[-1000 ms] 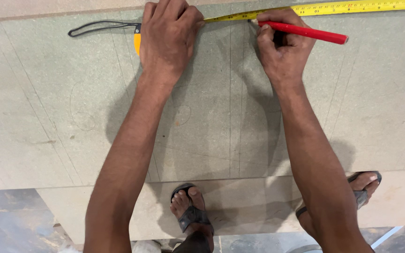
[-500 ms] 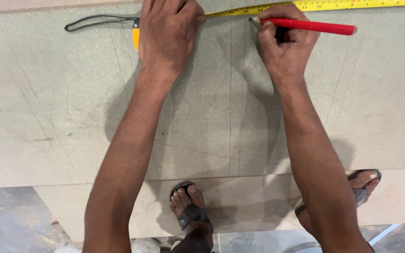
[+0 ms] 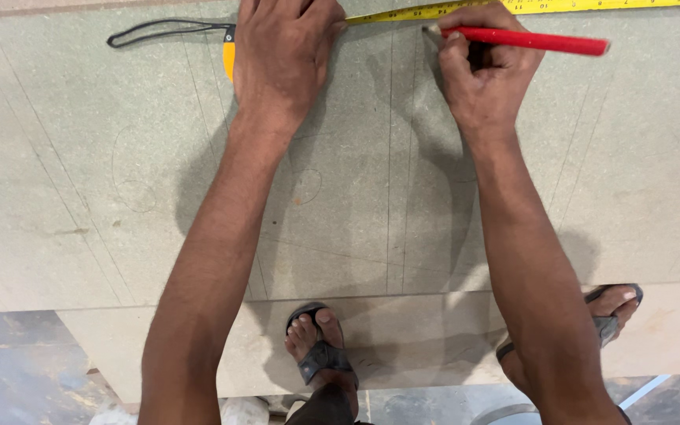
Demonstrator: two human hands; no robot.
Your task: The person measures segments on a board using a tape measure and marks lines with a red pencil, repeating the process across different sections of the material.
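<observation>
My left hand (image 3: 285, 55) presses down on an orange tape measure case (image 3: 229, 59) at the far edge of a grey-green board (image 3: 80, 181). A black wrist loop (image 3: 159, 30) trails left from the case. The yellow tape blade (image 3: 529, 8) runs right along the board's far edge. My right hand (image 3: 485, 75) grips a red pencil (image 3: 525, 39), whose tip touches the board just below the tape. Thin pencil lines (image 3: 391, 157) run across the board between my arms.
A second, paler board (image 3: 434, 346) lies lower under the near edge. My sandalled feet (image 3: 320, 346) stand on it and beside it. A tiled floor (image 3: 17, 362) shows at the bottom left.
The pencil's far end has swung slightly up and to the right. Both hands stay at the same spots on the tape and board.
</observation>
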